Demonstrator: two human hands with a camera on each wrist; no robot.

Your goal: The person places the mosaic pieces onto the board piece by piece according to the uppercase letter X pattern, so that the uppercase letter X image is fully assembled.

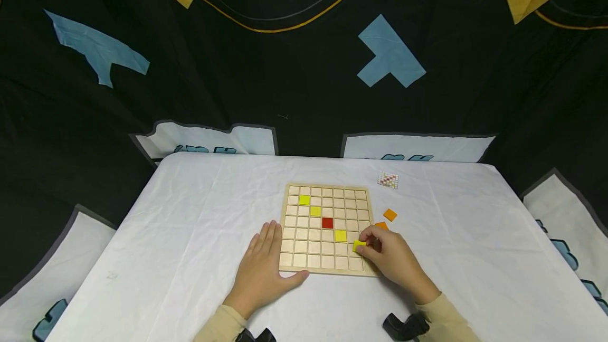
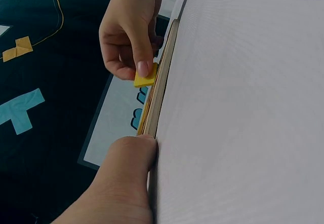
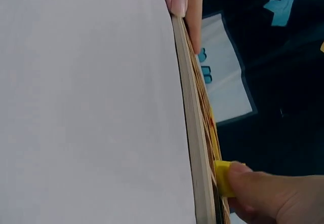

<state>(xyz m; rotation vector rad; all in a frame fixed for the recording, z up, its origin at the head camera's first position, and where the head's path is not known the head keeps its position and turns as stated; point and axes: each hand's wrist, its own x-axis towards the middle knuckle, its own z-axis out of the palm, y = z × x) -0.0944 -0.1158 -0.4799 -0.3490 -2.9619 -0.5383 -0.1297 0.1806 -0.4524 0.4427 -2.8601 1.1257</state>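
Note:
A square wooden grid board (image 1: 300,247) lies on the white table, with several yellow tiles and one red tile (image 1: 327,223) in a diagonal line of its cells. Along the board's left edge rests my left hand (image 1: 261,273), fingers straight, its thumb touching the front edge. My right hand (image 1: 394,257) pinches a yellow tile (image 1: 358,246) between thumb and fingers over the board's right side. In the left wrist view this yellow tile (image 2: 146,77) is tilted at the board's rim. The right wrist view also shows the yellow tile (image 3: 224,178) under the thumb.
Right of the board lies an orange tile (image 1: 390,215); another orange tile (image 1: 381,225) is partly hidden by my right hand. A small printed pattern card (image 1: 388,180) sits farther back. Behind the white table (image 1: 190,215) hangs a black curtain with coloured shapes.

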